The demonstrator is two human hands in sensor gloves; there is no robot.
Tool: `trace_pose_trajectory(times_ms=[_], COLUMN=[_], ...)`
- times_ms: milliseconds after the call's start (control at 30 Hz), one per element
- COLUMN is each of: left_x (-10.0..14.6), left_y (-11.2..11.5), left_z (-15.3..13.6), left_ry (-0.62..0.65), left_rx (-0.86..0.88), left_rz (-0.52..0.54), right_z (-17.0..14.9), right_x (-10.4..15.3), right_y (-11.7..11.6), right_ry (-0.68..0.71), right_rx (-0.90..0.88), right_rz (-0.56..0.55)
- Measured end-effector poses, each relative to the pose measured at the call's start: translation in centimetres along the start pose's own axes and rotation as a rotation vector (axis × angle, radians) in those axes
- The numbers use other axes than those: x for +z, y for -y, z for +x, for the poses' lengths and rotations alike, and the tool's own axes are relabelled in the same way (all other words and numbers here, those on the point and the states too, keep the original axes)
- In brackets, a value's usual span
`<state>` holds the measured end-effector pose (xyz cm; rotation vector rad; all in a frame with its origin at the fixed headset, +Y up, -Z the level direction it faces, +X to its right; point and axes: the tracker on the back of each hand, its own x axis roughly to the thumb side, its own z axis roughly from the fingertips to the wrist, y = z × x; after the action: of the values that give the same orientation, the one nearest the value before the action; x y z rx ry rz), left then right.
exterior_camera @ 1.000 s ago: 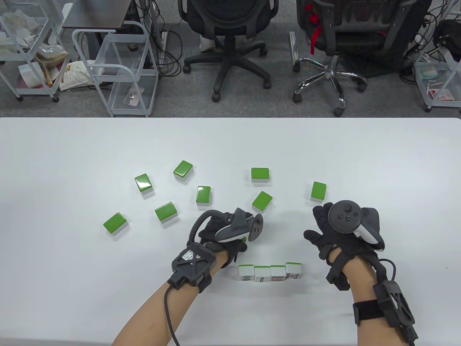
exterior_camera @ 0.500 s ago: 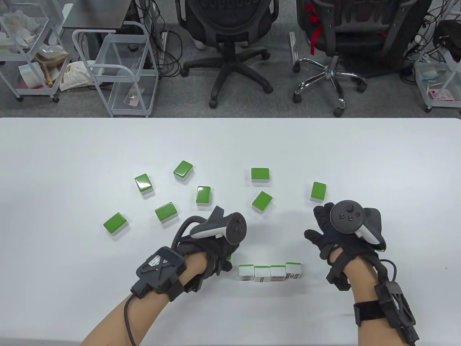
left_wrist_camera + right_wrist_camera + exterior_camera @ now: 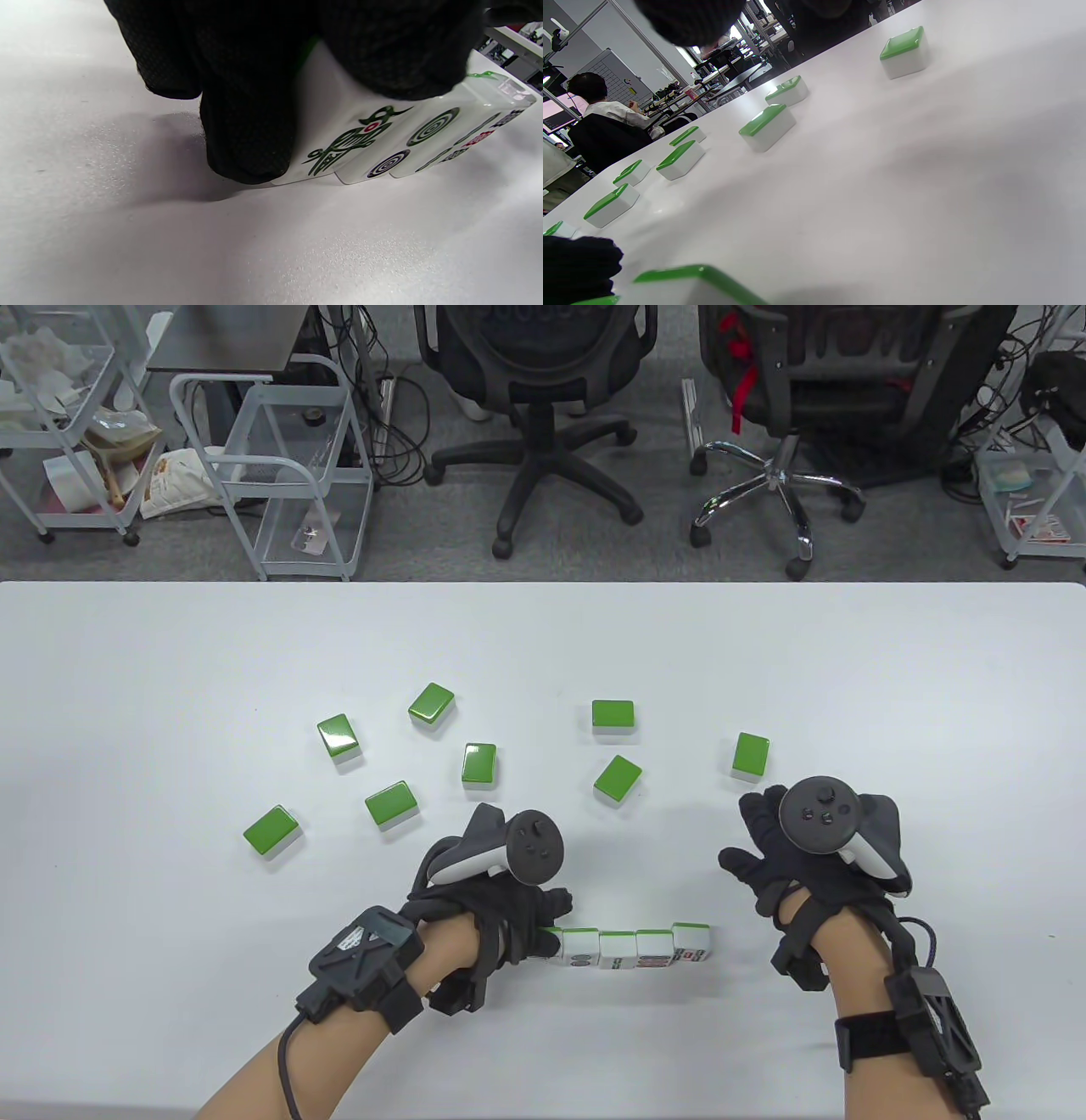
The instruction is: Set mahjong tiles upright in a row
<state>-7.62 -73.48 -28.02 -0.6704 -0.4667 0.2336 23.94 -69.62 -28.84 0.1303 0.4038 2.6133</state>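
Green-backed tiles lay flat and scattered across the white desk in the table view, while a row of upright tiles stood near its front edge. The left hand gripped a bird-marked tile at the row's left end, touching its neighbour. The right hand rested apart, fingers spread, holding nothing. From the left wrist, gloved fingers pinched that tile, seemingly seated on the desk. From the right wrist, flat tiles dotted the desk beyond.
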Motion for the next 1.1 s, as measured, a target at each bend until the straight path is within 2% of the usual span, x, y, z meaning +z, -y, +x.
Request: trace_pose_trajectory(times_ms=[133,233,367,500,667,700,800,933,1100], left_x=[0.0,0.7,3.4,7.0,9.3,9.5,9.7,9.4,8.9], left_y=[-0.2,-1.3,-4.7,-7.5,-7.5,-7.3,-6.5,-4.7,-3.0], left_z=[-0.5,-1.0,-3.0,-6.7,-11.9,-12.8,-16.1,-19.9,-22.3], left_ry=[0.001,-0.006,-0.071,-0.249,-0.512,-0.550,-0.641,-0.631,-0.622], left_rx=[0.020,0.008,0.005,-0.109,-0.347,-0.385,-0.476,-0.412,-0.426], left_rz=[0.005,0.038,0.186,0.355,0.430,0.436,0.361,0.238,0.229], right_z=[0.0,-0.1,-0.1,0.0,0.2,0.2,0.3,0.3,0.3], right_x=[0.0,0.0,0.0,0.0,0.0,0.0,0.0,0.0,0.0], right_y=[0.1,0.1,0.1,0.1,0.1,0.1,0.0,-0.1,-0.2], right_ry=[0.000,0.001,0.004,0.007,0.014,0.015,0.015,0.012,0.002], right_rx=[0.001,-0.002,-0.001,0.001,0.008,0.008,0.015,0.015,0.026], right_rz=[-0.003,-0.003,-0.004,-0.003,-0.009,-0.008,-0.005,-0.002,0.006])
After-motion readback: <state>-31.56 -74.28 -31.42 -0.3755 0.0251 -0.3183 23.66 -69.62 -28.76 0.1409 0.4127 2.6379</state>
